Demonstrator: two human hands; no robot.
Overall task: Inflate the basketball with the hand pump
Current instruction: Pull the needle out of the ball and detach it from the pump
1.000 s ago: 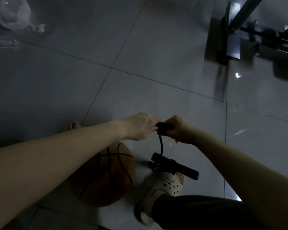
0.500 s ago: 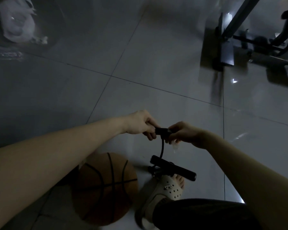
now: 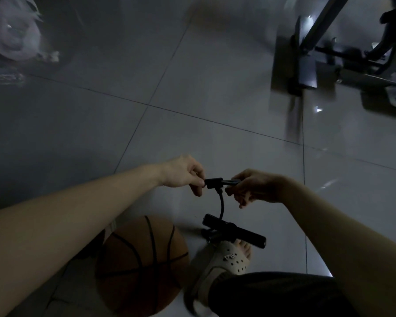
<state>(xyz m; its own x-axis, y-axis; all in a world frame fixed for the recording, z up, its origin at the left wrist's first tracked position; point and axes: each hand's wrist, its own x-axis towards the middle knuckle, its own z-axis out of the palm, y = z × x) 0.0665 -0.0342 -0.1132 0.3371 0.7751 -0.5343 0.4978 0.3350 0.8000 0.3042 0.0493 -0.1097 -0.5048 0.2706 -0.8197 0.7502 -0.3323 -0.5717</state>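
An orange basketball [image 3: 144, 266] with black seams lies on the grey tiled floor under my left forearm. To its right stands a black hand pump [image 3: 234, 233], its handle crosswise above my sandalled foot [image 3: 231, 257]. A black hose [image 3: 221, 205] curves up from the pump to a black nozzle head [image 3: 214, 183]. My left hand [image 3: 184, 173] pinches the nozzle head's left end. My right hand [image 3: 249, 186] pinches the small lever on its right end. The needle tip is hidden.
A metal frame with a flat foot plate [image 3: 305, 65] stands at the upper right. A crumpled plastic bag [image 3: 14, 35] lies at the upper left. Bare glossy tiles [image 3: 215, 76] stretch between them.
My hands have drawn slightly apart on the nozzle head, exposing more of it. The view has shifted, so the ball and pump sit lower in frame.
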